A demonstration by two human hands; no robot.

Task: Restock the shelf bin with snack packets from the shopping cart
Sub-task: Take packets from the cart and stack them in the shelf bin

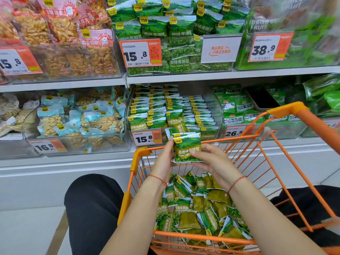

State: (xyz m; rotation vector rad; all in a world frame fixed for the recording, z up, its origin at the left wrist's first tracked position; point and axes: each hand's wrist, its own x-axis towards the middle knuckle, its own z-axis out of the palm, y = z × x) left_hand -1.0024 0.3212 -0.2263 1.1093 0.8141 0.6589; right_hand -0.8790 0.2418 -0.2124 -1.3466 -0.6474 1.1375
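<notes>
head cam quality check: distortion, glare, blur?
Head view: wide-angle bowing of the shelf edges; glare and blur wash out the dried fruit bin top right; held packet and price tag print stays sharp; even lighting, soft shadows.

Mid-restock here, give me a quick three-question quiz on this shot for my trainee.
1. True or false: both hands hold the stack of garlic pea packets above the cart.
2. Which price tag fronts the bin of matching packets? A 16.5 B 15.8 C 26.8
3. What is on each wrist?

Key: 1 true: left hand, right hand. 2 B, tag. 3 A red string bracelet.
</notes>
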